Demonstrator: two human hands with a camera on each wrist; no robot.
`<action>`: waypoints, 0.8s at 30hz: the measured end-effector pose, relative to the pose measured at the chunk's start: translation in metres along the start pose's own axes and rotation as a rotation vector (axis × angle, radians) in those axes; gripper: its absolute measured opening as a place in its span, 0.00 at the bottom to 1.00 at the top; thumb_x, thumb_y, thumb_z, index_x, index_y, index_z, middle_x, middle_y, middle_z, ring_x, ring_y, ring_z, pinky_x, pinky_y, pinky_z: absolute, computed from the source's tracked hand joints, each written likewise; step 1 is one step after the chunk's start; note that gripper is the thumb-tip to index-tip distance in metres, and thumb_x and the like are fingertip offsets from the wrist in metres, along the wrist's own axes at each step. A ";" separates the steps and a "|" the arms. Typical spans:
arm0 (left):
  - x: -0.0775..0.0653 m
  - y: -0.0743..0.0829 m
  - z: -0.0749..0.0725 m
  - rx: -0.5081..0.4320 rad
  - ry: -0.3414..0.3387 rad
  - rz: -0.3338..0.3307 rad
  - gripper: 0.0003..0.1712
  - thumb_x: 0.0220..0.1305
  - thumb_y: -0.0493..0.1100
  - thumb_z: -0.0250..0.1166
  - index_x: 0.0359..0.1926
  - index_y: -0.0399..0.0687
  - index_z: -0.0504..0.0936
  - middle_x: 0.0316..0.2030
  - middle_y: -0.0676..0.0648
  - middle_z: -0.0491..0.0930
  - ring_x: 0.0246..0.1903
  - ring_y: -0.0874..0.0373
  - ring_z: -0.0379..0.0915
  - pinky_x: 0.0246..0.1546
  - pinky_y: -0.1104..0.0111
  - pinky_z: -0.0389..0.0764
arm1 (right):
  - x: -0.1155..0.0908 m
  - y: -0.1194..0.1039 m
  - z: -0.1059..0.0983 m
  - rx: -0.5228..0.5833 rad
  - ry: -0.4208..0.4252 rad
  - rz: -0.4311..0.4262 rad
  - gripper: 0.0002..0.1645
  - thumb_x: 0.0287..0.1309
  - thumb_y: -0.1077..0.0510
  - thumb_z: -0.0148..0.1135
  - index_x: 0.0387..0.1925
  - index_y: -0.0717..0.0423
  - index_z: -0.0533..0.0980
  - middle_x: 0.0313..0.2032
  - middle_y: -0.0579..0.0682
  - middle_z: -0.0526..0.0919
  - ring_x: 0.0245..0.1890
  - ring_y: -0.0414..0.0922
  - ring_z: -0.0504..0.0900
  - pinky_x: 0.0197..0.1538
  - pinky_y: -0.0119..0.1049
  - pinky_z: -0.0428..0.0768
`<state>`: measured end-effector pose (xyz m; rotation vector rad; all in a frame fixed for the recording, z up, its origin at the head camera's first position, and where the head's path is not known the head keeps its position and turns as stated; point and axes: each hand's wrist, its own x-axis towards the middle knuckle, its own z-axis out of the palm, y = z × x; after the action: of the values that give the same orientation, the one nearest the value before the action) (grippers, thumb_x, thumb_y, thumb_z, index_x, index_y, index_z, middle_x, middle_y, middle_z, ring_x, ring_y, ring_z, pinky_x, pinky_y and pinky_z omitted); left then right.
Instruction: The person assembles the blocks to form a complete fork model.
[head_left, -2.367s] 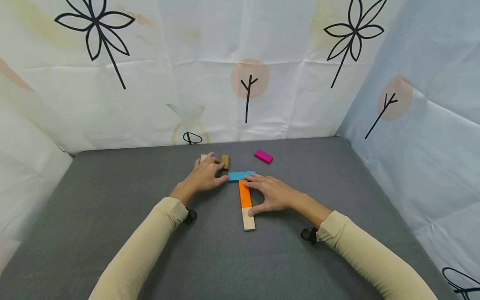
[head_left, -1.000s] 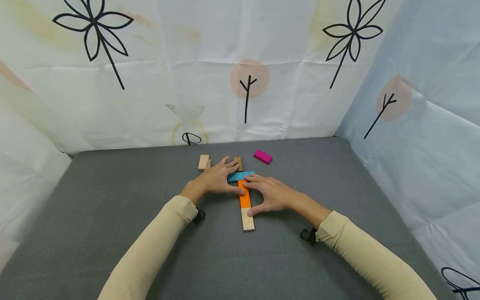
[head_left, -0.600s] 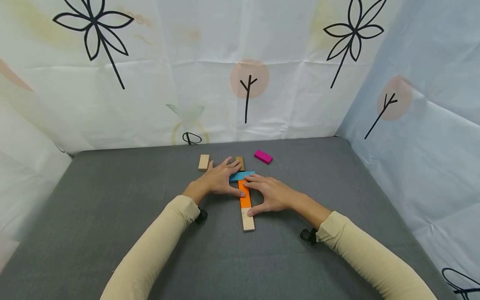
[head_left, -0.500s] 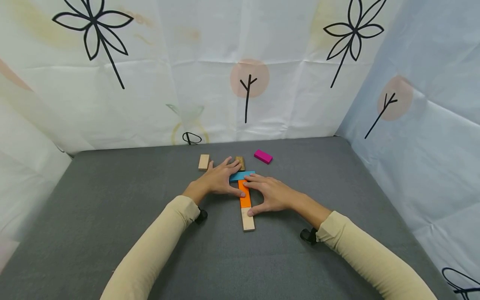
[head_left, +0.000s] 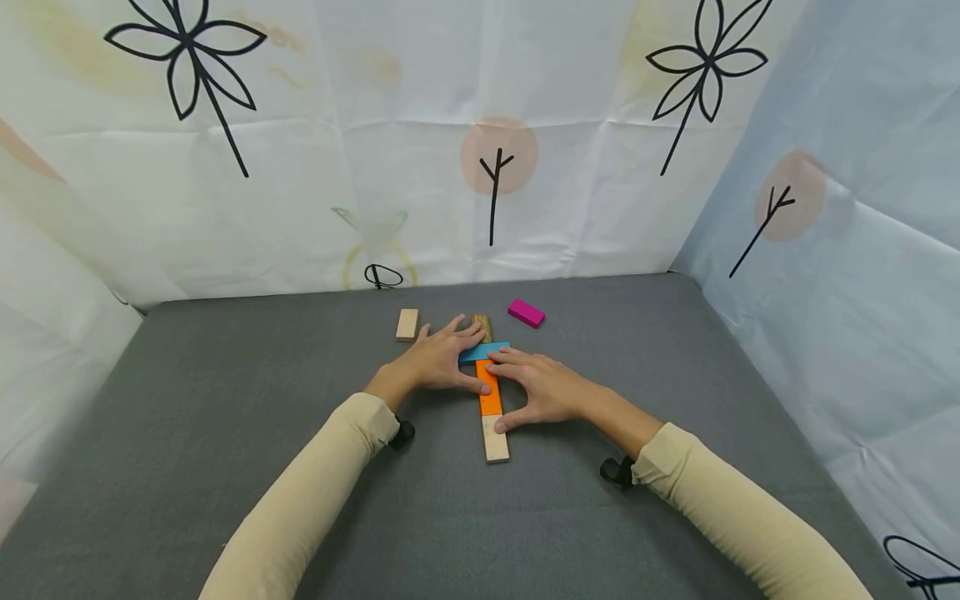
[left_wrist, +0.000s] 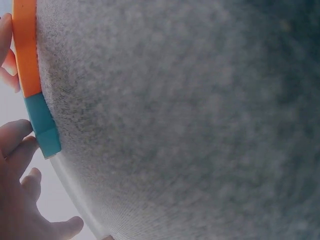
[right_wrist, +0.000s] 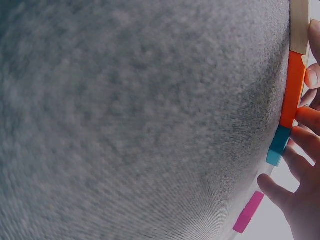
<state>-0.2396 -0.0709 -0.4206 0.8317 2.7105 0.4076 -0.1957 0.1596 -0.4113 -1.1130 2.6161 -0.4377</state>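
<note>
Small blocks lie joined on the grey cloth. A pale wooden block (head_left: 496,446) is nearest, then an orange block (head_left: 490,405), with a blue block (head_left: 474,354) lying crosswise at its far end. Behind the blue one, a mottled gold-brown block (head_left: 487,325) points away. My left hand (head_left: 435,360) is spread, fingertips at the gold-brown block and thumb at the orange block. My right hand (head_left: 547,387) rests with fingertips on the blue and orange blocks and its thumb on the pale one. In the right wrist view, its fingers line the blocks' side.
A light wooden block (head_left: 407,323) lies to the left of the left hand. The magenta block (head_left: 527,313) lies behind and to the right of the joined blocks. White printed curtains (head_left: 420,192) stand along the table's back and sides.
My left hand has moved right, and the gold-brown block has shifted right with it to behind the blue block. The light wooden block has come into full view. My right hand has stayed put.
</note>
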 end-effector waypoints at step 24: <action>-0.013 -0.023 -0.010 -0.125 0.212 0.015 0.50 0.58 0.63 0.71 0.75 0.46 0.64 0.75 0.44 0.56 0.77 0.45 0.36 0.68 0.34 0.43 | 0.001 -0.001 0.001 -0.014 0.000 0.011 0.55 0.53 0.28 0.67 0.74 0.52 0.64 0.76 0.52 0.56 0.76 0.54 0.54 0.70 0.62 0.57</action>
<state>-0.2441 -0.0982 -0.4165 0.8167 2.8349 0.6976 -0.1956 0.1581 -0.4124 -1.1021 2.6276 -0.4178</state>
